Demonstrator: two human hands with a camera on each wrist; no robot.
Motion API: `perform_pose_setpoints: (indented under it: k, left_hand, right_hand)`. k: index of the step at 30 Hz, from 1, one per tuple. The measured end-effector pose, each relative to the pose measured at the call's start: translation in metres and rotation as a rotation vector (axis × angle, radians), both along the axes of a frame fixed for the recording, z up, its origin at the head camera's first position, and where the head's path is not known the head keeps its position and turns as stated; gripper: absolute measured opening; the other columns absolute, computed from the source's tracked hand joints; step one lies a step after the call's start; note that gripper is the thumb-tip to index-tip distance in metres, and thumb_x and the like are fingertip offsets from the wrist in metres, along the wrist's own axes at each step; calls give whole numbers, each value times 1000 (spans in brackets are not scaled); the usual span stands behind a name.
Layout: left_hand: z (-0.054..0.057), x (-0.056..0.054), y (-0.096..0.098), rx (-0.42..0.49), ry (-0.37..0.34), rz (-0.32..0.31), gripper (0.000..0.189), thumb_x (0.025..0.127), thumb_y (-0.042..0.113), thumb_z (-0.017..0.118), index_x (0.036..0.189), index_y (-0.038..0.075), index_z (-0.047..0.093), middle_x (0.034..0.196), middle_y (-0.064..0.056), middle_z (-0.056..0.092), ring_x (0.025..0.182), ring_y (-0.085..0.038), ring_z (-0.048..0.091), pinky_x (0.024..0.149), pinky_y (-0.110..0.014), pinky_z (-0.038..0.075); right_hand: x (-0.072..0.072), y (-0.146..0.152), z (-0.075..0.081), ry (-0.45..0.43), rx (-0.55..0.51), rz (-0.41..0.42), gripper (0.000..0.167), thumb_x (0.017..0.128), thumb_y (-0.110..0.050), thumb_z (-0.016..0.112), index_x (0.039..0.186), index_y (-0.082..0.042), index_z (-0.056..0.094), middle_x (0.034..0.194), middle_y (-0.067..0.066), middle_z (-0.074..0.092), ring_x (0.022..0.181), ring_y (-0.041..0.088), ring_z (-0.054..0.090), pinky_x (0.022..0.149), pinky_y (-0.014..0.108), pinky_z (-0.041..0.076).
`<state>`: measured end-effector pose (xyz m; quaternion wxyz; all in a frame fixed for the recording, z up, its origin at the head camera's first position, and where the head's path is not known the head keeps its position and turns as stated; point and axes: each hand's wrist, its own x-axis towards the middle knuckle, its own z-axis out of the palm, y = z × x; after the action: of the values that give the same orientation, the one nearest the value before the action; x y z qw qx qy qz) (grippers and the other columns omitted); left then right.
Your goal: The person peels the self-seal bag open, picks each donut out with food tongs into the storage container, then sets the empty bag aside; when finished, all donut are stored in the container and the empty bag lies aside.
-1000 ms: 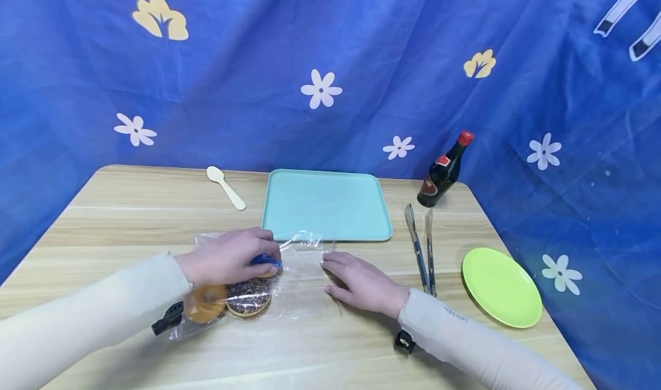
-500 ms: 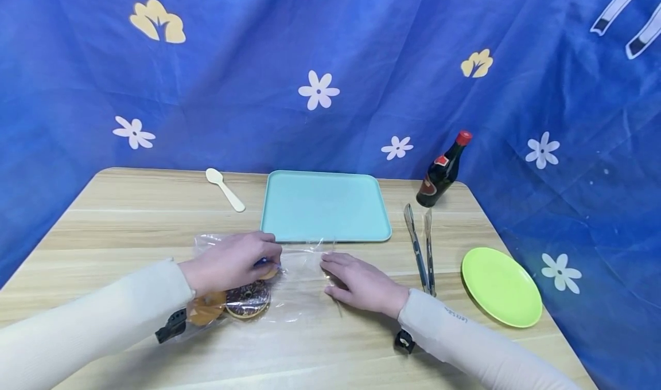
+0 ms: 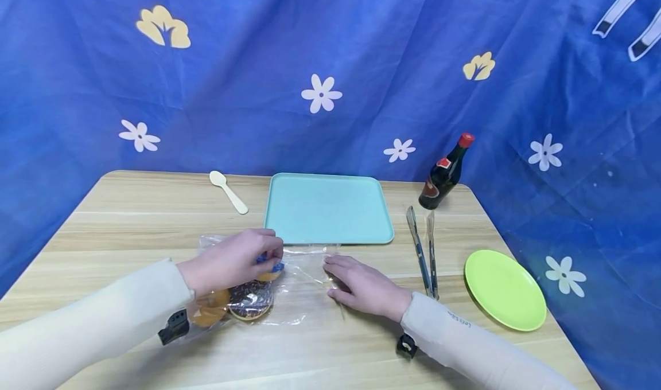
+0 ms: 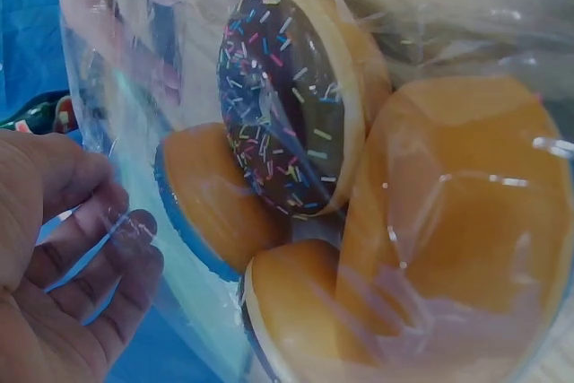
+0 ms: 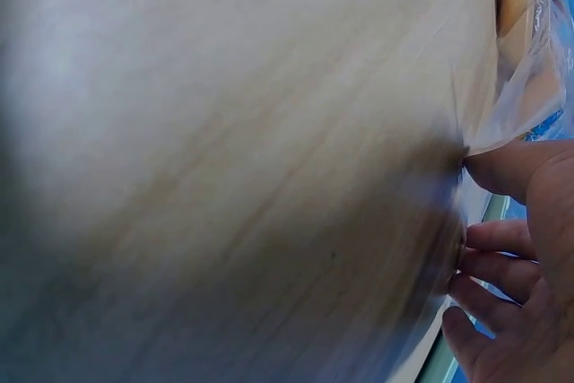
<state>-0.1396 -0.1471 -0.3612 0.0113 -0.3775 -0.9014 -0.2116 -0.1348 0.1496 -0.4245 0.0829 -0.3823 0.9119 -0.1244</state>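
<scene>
A clear plastic bag (image 3: 304,289) lies on the table with several toy doughnuts inside. A chocolate doughnut with sprinkles (image 3: 251,302) and an orange-brown doughnut (image 3: 209,309) show through the film, along with a blue-iced doughnut (image 3: 272,268) partly under my fingers. My left hand (image 3: 232,261) reaches over the bag and pinches its film; in the left wrist view the fingertips (image 4: 134,226) meet on the plastic. At the bag's right end, my right hand (image 3: 364,287) rests with fingers extended, thumb and fingertips (image 5: 502,237) touching the bag's edge at the tabletop.
Behind the bag lies a light-blue tray (image 3: 329,209), with a white spoon (image 3: 229,192) to its left. On the right are metal tongs (image 3: 422,252), a dark bottle with a red cap (image 3: 441,178) and a green plate (image 3: 506,291). A blue curtain (image 3: 248,92) hangs behind.
The film around the left hand has shifted slightly, and the blue icing under its fingers shows differently. The right hand stays almost in place. The whole view has moved a little.
</scene>
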Motion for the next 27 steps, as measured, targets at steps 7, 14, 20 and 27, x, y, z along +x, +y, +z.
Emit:
perform_pose_setpoints:
  k: [7, 14, 20, 27]
  left_hand:
    - [2, 3, 2, 5, -13, 5, 14, 91, 5, 76, 87, 14, 67, 83, 9, 62, 73, 2, 53, 65, -19, 54]
    - [2, 2, 2, 6, -13, -10, 16, 90, 5, 77, 87, 15, 66, 83, 9, 61, 74, 1, 53, 66, -20, 54]
    - [3, 0, 3, 10, -16, -4, 18, 90, 2, 76, 86, 15, 64, 82, 9, 59, 73, 1, 51, 65, -20, 52]
    - [3, 1, 3, 27, -6, 16, 18, 91, 2, 71, 85, 16, 62, 81, 9, 58, 70, -1, 49, 62, -20, 48]
  right_hand:
    - [0, 1, -2, -13, -12, -7, 58, 104, -34, 64, 151, -2, 51, 163, 15, 46, 154, 31, 41, 129, 43, 32]
    - [-1, 14, 8, -83, -69, 3, 59, 108, -32, 56, 158, -3, 42, 165, 15, 42, 156, 31, 39, 129, 46, 31]
    - [-2, 51, 29, -49, -182, -134, 54, 107, -31, 59, 153, -3, 49, 158, 16, 52, 148, 33, 50, 124, 50, 38]
    - [-15, 112, 36, 94, -182, -559, 51, 106, -31, 62, 138, 8, 56, 129, 28, 64, 122, 43, 63, 103, 56, 54]
